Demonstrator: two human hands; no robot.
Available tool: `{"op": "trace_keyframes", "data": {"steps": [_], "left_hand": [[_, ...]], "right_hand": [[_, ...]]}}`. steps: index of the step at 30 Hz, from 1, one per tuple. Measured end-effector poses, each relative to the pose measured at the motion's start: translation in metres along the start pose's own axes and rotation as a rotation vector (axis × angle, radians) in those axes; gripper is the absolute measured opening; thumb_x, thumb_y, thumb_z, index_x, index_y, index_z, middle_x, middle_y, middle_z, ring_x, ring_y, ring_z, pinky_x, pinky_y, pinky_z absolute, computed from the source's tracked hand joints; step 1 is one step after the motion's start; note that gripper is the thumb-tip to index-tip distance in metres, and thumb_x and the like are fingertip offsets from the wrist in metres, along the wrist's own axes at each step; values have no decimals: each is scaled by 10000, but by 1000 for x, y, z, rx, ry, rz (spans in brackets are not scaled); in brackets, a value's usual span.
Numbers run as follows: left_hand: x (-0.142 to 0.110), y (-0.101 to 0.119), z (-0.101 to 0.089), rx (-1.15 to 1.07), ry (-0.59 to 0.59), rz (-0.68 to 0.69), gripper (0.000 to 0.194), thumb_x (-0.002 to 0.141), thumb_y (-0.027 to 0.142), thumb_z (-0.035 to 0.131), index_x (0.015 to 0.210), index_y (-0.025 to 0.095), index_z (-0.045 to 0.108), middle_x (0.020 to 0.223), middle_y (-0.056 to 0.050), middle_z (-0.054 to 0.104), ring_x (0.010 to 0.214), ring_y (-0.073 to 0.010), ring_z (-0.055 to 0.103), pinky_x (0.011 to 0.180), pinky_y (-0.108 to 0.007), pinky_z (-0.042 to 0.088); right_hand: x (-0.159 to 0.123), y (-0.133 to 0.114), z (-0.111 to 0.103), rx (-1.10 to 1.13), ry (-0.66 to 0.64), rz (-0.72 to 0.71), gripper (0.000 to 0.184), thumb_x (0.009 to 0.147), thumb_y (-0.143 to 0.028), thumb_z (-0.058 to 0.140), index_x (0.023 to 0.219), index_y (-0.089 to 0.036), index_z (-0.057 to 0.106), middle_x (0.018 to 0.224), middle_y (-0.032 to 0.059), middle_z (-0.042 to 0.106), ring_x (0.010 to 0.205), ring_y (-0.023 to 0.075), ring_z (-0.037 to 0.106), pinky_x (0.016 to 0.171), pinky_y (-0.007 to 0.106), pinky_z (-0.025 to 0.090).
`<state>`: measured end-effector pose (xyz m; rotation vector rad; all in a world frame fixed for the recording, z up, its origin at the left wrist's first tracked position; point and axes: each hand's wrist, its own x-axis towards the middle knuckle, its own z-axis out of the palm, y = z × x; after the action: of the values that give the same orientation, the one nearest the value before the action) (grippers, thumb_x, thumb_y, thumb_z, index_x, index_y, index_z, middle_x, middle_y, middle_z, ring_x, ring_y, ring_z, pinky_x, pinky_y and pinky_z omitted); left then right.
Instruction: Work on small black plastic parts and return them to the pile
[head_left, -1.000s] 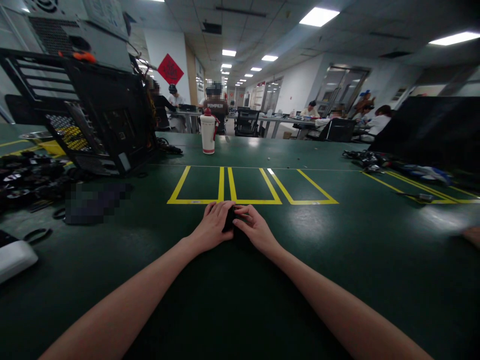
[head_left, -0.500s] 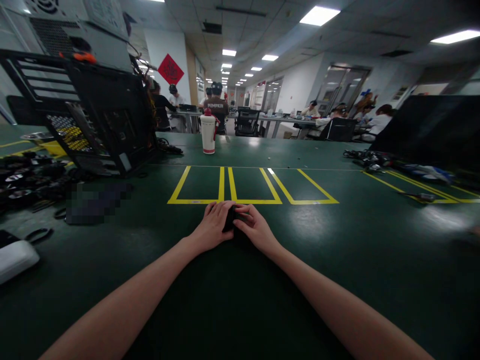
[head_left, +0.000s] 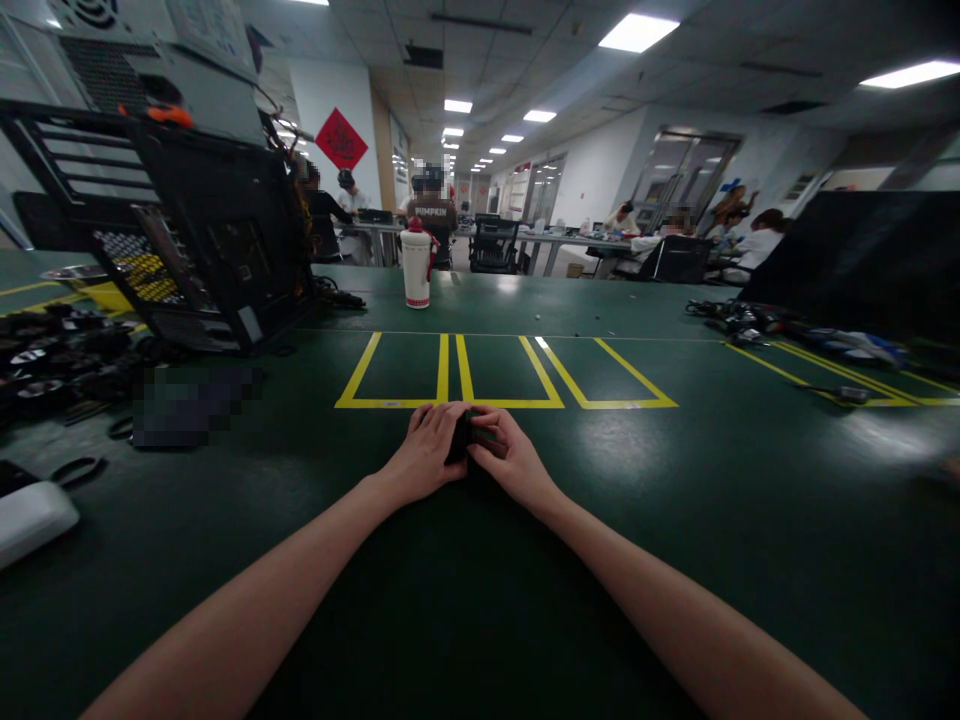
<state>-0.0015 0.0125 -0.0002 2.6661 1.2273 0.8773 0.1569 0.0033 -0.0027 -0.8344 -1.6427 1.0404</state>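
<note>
My left hand (head_left: 424, 452) and my right hand (head_left: 508, 456) meet on the dark green table (head_left: 675, 520), just in front of three yellow taped boxes (head_left: 504, 372). Between them sits a small black object (head_left: 462, 438), mostly hidden by my fingers. Both hands are closed around it, left fingers over its left side, right fingers curled on its right side. What the object is I cannot make out.
A black computer case frame (head_left: 187, 235) stands at the left with dark parts (head_left: 52, 360) heaped beside it. A white bottle (head_left: 417, 263) stands beyond the boxes. Cables and tools (head_left: 787, 335) lie at the right. A white object (head_left: 30, 515) lies near the left edge. People sit at far tables.
Almost nothing has changed. My hands stay clasped on the small black object in the same place; my right fingers have shifted slightly.
</note>
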Motion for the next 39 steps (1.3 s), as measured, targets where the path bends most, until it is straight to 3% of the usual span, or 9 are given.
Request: {"op": "trace_keyframes", "data": {"steps": [4,10,18,24,31,39], "left_hand": [[0,0,1,12,5,-4,600,672,202,542,1197,175,252,1193,-101,400,1137,-242,357,976,-431,216],[0,-1,2,25,2,4,624,654,190,549,1200,160,249,1197,-107,398,1145,-240,345,984,-418,202],[0,-2,2,10,-1,-9,609,667,206,545,1199,179,248,1203,-99,398,1135,-240,353,967,-425,219],[-1,-3,1,9,9,-16,614,666,200,544,1201,181,244,1202,-102,394,1142,-244,351,974,-436,207],[-1,-2,2,11,4,-22,615,659,198,550,1196,172,252,1193,-99,403,1132,-241,357,973,-429,215],[0,-2,2,16,16,-21,621,644,179,544,1192,181,251,1182,-103,410,1123,-252,365,954,-437,224]], "right_hand": [[0,0,0,16,-17,3,192,722,-185,522,906,-215,481,1098,30,495,1050,162,487,908,343,412],[1,1,0,-60,-10,-38,384,711,-104,487,1071,-225,428,1098,41,471,1070,155,459,941,343,386],[-1,-3,0,-153,15,-107,189,698,-136,507,870,-214,491,1082,34,442,1085,169,423,957,362,360],[1,0,0,-173,32,-102,287,707,-150,514,975,-236,457,1033,23,468,1044,169,437,964,390,341],[0,-1,3,-126,-15,-115,432,721,-147,518,1118,-261,390,1146,34,422,1121,164,400,995,356,314],[5,6,2,-116,-3,-69,334,713,-134,502,1028,-230,445,1074,24,483,1084,160,437,995,369,312]]}}
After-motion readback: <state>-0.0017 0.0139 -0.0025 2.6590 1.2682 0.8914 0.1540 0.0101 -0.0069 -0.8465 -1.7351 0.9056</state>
